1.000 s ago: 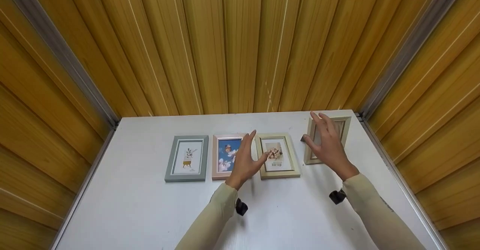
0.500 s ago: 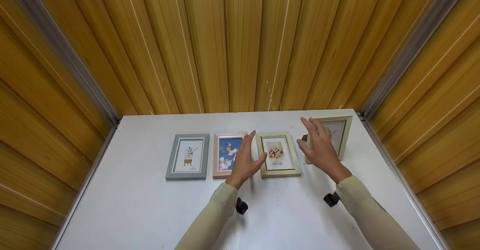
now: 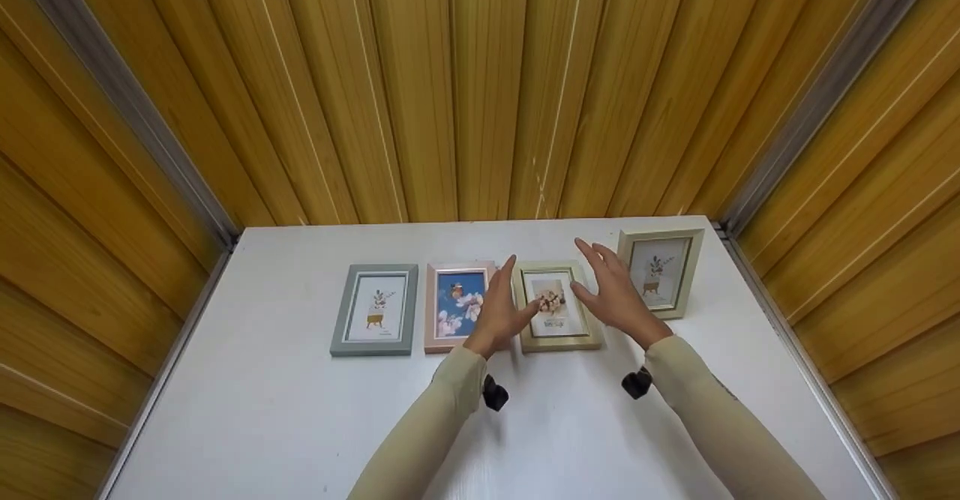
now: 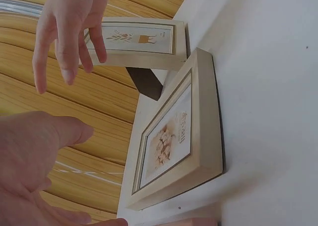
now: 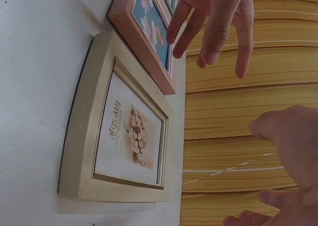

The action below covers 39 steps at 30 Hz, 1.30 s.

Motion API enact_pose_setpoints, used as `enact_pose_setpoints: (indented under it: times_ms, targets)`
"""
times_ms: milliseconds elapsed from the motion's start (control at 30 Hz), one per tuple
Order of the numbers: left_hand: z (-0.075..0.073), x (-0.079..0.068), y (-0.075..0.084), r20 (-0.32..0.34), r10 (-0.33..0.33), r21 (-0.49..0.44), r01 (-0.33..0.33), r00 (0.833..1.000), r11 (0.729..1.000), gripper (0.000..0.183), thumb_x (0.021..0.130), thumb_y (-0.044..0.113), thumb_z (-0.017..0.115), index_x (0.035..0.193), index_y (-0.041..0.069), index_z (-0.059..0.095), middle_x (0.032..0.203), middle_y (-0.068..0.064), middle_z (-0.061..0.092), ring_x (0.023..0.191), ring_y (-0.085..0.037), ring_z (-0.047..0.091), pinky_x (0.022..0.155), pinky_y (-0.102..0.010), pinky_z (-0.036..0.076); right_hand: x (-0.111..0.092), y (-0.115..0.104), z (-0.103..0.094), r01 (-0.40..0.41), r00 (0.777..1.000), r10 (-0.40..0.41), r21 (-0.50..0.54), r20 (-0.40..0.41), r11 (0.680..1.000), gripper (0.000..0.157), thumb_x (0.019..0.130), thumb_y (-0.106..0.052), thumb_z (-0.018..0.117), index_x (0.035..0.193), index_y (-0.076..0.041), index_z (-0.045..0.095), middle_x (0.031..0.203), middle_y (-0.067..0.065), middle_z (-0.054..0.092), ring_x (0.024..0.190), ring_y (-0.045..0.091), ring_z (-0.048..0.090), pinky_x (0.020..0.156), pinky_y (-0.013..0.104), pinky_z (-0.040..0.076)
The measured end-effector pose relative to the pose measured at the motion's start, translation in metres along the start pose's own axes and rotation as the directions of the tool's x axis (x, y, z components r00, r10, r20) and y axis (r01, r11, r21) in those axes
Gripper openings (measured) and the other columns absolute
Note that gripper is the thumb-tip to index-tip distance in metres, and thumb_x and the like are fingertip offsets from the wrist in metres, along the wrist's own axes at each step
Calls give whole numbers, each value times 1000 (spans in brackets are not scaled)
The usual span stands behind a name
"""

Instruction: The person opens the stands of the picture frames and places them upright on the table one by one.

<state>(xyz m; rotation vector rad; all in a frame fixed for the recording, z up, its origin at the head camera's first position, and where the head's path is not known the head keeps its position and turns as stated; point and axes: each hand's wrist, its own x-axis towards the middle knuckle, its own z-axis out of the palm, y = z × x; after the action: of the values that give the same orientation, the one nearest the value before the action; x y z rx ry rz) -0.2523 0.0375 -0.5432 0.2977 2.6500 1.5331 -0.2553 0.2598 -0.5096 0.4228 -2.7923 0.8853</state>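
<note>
My left hand hovers between the pink photo frame and the cream photo frame, fingers spread and holding nothing. At the cream frame's right edge is my right hand, also spread and holding nothing. Both hands face each other above this frame, which lies face up with a flower picture. To the right, another cream-coloured photo frame stands upright with a plant picture; the left wrist view shows its dark stand leg behind. My left hand partly covers the pink frame.
A grey-green photo frame lies face up at the left end of the row. All the frames are on a white table. Wood-patterned panels rise behind and at both sides, with metal posts at the corners.
My right hand has moved left from the standing frame to the lying cream frame, uncovering the standing frame's picture. My left hand has shifted slightly right.
</note>
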Motion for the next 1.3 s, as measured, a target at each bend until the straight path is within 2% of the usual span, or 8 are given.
enact_pose_setpoints:
  times_ms: [233, 433, 600, 833, 1067, 1300]
  targets:
    - [8, 12, -1, -4, -46, -26, 46, 999, 999, 88, 94, 19, 76, 163, 10, 23, 162, -17, 36, 149, -33, 35, 119, -49, 32, 10, 4, 12, -89, 990, 89, -4, 111, 996, 76, 98, -17, 69, 162, -7, 27, 156, 37, 30, 142, 59, 30, 110, 73, 28]
    - [17, 18, -2, -10, -51, 14, 51, 999, 999, 84, 93, 16, 76, 160, 2, 27, 155, -24, 43, 143, -38, 42, 116, -51, 36, 18, 10, 23, -184, 962, 185, -26, 201, 983, 77, 100, -18, 65, 162, -3, 22, 158, 38, 27, 145, 57, 27, 112, 69, 29]
    - [22, 20, 1, -17, -95, 32, 95, 995, 995, 80, 93, 17, 74, 158, 0, 30, 148, -27, 49, 138, -40, 47, 112, -51, 41, 24, 14, 31, -252, 935, 255, -42, 245, 967, 76, 102, -19, 62, 163, -3, 20, 159, 37, 26, 145, 59, 25, 114, 68, 27]
    - [27, 23, -4, -19, -161, 16, 162, 987, 987, 79, 93, 15, 75, 158, 2, 32, 145, -27, 52, 135, -39, 50, 112, -49, 41, 27, 20, 40, -276, 916, 289, -86, 277, 957, 75, 102, -20, 61, 162, 0, 19, 154, 41, 31, 142, 58, 31, 115, 67, 28]
    - [30, 21, -3, -6, -144, 4, 144, 990, 990, 78, 92, 13, 74, 156, -1, 32, 143, -29, 53, 134, -41, 52, 111, -50, 42, 22, 24, 47, -285, 906, 286, -49, 311, 957, 75, 103, -17, 59, 161, 4, 16, 155, 38, 33, 145, 56, 27, 118, 64, 23]
    - [34, 20, 0, 2, -144, 20, 144, 990, 989, 77, 93, 13, 73, 157, -1, 33, 142, -29, 54, 133, -41, 52, 110, -50, 43, 17, 20, 51, -344, 884, 334, -28, 328, 939, 74, 104, -18, 58, 161, 3, 16, 153, 37, 38, 142, 51, 37, 118, 59, 28]
